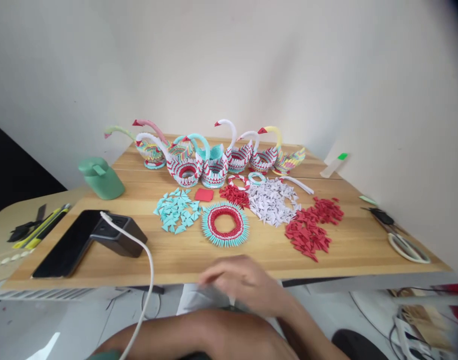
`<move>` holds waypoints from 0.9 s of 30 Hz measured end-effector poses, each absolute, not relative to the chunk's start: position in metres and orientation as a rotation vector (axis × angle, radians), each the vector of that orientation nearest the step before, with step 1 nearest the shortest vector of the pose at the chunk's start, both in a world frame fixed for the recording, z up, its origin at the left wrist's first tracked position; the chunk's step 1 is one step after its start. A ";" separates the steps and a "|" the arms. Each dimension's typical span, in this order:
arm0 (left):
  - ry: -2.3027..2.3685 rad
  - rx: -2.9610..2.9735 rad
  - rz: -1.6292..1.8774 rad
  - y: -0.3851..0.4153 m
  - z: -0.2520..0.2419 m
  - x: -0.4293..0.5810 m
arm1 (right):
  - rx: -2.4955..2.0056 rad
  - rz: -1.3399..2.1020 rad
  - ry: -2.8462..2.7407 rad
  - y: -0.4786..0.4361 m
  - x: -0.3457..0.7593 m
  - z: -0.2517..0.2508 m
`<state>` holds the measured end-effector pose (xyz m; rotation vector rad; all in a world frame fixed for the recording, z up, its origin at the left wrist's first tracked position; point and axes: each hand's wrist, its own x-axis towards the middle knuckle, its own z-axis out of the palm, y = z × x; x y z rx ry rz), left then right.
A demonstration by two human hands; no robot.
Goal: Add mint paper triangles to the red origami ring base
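Observation:
My right hand [240, 280] is slightly blurred in front of the table's near edge. Its fingers point left, loosely stretched, with nothing visible in them. Below it, my left forearm crosses from the lower left; my left hand [261, 345] is at the bottom edge, its fingers out of sight. Nearest on the table lies a ring of folded paper pieces [224, 240], with red and white rows inside and turquoise points outside. Around it are loose turquoise pieces [176, 212], white pieces [272, 202], red pieces [307, 232] and a small red paper stack [203, 194].
Several folded-paper swans [215, 170] stand at the back. Two small paper rings, one turquoise [257, 178], lie before them. Left are a green bottle [101, 177], a phone [69, 245], a black charger block [119, 237] with a white cable, and cutters. Scissors [407, 247] lie right.

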<state>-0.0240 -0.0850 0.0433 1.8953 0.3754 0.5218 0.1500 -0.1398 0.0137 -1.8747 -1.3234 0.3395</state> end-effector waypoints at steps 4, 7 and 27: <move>0.351 1.910 0.496 -0.060 0.024 -0.057 | -1.860 0.346 -1.301 -0.139 0.215 0.020; 0.741 2.102 0.809 -0.039 -0.003 -0.081 | -1.837 0.438 -1.343 -0.136 0.243 0.019; 1.004 2.318 0.717 0.026 -0.008 -0.036 | -1.714 0.324 -1.986 -0.057 0.225 0.004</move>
